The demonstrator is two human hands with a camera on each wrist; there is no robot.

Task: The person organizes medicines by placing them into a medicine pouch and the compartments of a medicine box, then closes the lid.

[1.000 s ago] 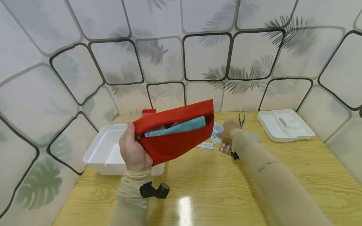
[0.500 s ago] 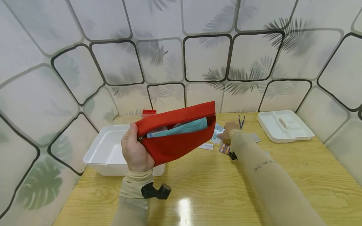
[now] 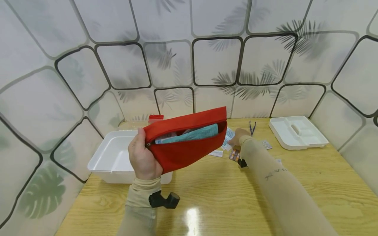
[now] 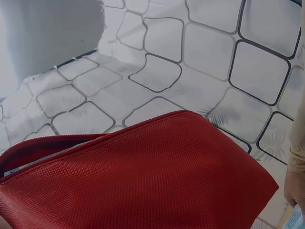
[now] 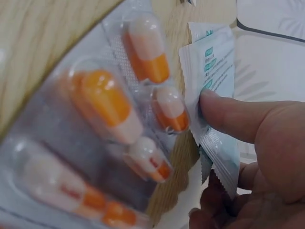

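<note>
My left hand [image 3: 144, 157] grips one end of a red zippered pouch [image 3: 183, 155], held up above the table. The pouch's zipper is undone, and a teal packet [image 3: 196, 133] and a white one show inside. Farther off, on the right, my right hand [image 3: 240, 136] is down among small items. The right wrist view shows its thumb and fingers pinching white-and-teal printed sachets [image 5: 217, 90], more than one stacked. Close by lies a blister pack [image 5: 100, 124] of orange-and-white capsules. In the left wrist view, the pouch's red side fills the lower part.
On the left stands a white plastic box [image 3: 118, 177], partly behind the pouch. Blue tweezers [image 3: 252, 128] lie beyond my right hand. A white lid with a handle [image 3: 298, 134] sits at the back right. Another silver pack [image 3: 266, 144] lies beside my right forearm.
My left hand and the pouch have drifted slightly right and down. The right hand stays in nearly the same place; its forearm has shifted a little, uncovering more of the silver pack.
</note>
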